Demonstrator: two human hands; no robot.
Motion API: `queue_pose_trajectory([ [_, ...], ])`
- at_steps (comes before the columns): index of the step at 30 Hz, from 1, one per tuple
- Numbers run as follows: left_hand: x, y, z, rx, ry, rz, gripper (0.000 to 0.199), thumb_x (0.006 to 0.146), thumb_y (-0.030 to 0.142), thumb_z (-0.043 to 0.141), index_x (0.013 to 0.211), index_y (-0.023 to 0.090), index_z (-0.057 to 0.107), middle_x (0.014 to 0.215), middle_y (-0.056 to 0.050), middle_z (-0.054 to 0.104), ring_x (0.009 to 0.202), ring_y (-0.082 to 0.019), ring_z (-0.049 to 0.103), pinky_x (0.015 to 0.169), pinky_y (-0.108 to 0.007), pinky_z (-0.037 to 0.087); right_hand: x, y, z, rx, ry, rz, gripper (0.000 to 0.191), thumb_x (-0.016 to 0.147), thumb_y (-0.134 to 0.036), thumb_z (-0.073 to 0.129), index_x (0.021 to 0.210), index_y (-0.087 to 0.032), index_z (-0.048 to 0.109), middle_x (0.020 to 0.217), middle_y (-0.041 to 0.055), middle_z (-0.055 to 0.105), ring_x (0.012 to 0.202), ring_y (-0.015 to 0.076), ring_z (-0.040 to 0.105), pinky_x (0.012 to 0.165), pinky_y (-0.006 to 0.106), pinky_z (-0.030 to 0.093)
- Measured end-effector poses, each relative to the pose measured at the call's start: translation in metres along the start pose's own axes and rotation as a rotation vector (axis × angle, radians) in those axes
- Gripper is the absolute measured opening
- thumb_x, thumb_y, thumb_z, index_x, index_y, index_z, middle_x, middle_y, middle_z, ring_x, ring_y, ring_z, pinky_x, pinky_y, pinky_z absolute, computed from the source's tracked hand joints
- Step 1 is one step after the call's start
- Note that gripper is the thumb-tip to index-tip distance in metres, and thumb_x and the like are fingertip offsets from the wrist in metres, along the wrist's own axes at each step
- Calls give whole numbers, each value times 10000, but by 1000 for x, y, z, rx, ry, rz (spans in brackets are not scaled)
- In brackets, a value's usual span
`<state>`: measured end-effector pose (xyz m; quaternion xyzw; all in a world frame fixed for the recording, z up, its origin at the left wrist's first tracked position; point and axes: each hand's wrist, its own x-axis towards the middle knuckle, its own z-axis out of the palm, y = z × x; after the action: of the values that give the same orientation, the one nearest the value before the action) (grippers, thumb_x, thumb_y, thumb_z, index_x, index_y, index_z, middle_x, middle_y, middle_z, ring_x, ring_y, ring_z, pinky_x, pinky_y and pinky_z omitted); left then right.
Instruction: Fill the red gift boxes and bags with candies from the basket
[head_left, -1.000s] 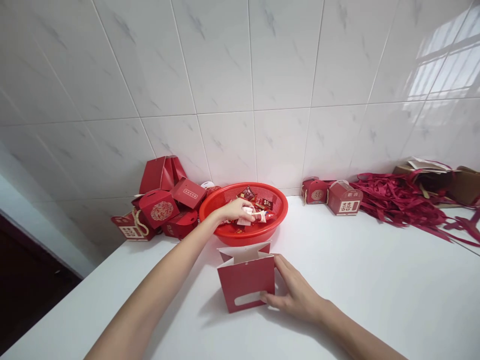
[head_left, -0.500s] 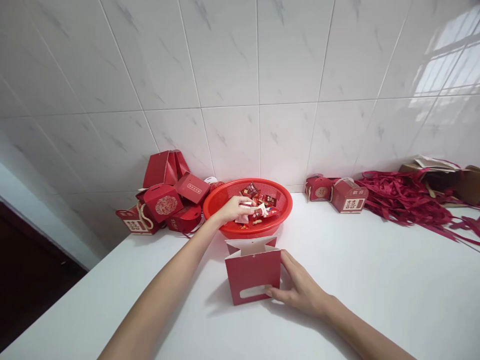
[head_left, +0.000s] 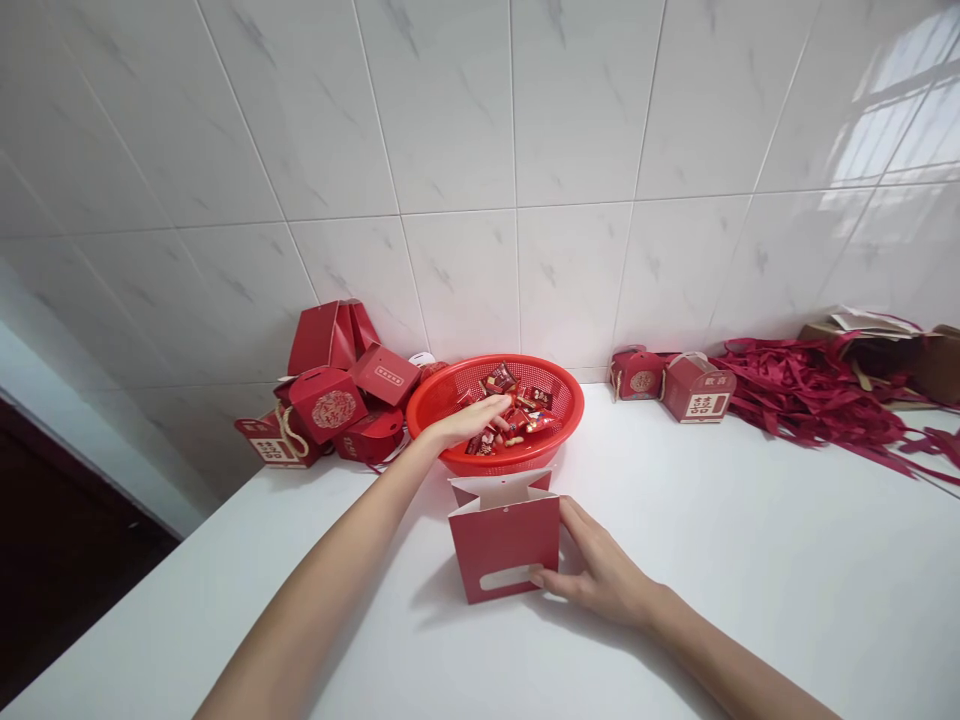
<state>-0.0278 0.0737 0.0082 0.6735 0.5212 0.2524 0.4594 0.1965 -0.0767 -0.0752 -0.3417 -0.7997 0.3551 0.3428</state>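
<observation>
My left hand (head_left: 480, 420) reaches into a red plastic basket (head_left: 566, 420), its fingers down among wrapped candies (head_left: 536, 420); what its fingertips touch is partly hidden. In front of the basket a dark red paper box (head_left: 506, 545) stands upright with its top open, a pale oval opening low on the near side. My right hand (head_left: 592, 570) grips this box at its right edge, thumb on the front face and the other fingers along the side.
A pile of red gift boxes (head_left: 330, 400) lies left of the basket. Two closed red boxes (head_left: 697, 390) stand to the right, beside a heap of dark red ribbons (head_left: 810, 400). A tiled wall (head_left: 570, 280) rises behind the white table (head_left: 750, 560).
My left hand has turned and its fingers have dipped lower into the candies; the pale wrappers by its fingers no longer show. My right hand still holds the box.
</observation>
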Motion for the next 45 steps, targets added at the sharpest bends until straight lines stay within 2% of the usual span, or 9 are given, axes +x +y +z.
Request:
queue_pose_trajectory([
  [4,6,-4,-7,-174,117,63,402,888,313,569,1263,181,630,991,-58,731,927,-192,669,782,-262,499,0,2,0,-14,-7,12,630,835,-302,716,1397,-248,437,1335,108,568,1163,267,582,996,416,485],
  [10,10,-10,-17,-213,156,15,447,645,30,584,1063,147,690,910,-51,697,692,-119,632,562,-190,472,-1,3,0,-51,-12,15,625,829,-312,719,1384,-250,438,1323,109,569,1128,268,589,987,428,475],
  [13,11,-12,-22,-159,115,14,447,648,69,592,1078,147,686,961,-75,706,761,-150,665,601,-214,510,-1,2,0,-54,-16,26,624,827,-301,716,1382,-248,436,1313,107,573,1125,268,588,980,429,476],
  [17,18,-15,-37,340,151,1,369,701,171,577,1045,154,708,1035,-82,728,941,-203,677,757,-249,530,-1,3,0,-56,-19,29,618,825,-305,717,1375,-248,440,1300,105,575,1128,269,584,976,425,476],
  [22,28,-22,-57,643,23,-138,169,577,190,652,730,165,720,771,-54,731,795,-250,677,684,-267,501,-1,5,0,-68,-20,22,614,828,-328,715,1373,-244,445,1295,108,578,1136,275,582,973,418,479],
  [27,34,-27,-54,767,-139,-203,448,451,247,784,894,192,745,840,-32,747,733,-218,660,606,-232,468,-2,6,0,-79,-19,17,615,842,-341,707,1384,-247,433,1295,109,578,1139,272,580,975,418,477],
  [31,32,-28,-52,818,-196,-220,608,447,193,758,1054,217,743,841,-19,743,689,-204,650,561,-226,442,-2,6,0,-76,-36,26,612,842,-340,705,1378,-242,426,1302,116,569,1147,277,576,984,433,471],
  [37,27,-25,-47,556,-316,-82,383,518,254,754,898,205,764,694,23,684,688,-181,629,605,-228,451,-1,6,-1,-69,-41,35,605,844,-355,701,1372,-251,425,1338,114,544,1164,280,567,998,447,460],
  [45,33,-26,-44,373,-129,94,166,549,297,778,645,170,728,676,-14,706,740,-184,641,723,-256,480,-1,5,-1,-65,-37,25,643,837,-364,695,1403,-237,417,1353,126,540,1175,284,563,1006,444,459],
])
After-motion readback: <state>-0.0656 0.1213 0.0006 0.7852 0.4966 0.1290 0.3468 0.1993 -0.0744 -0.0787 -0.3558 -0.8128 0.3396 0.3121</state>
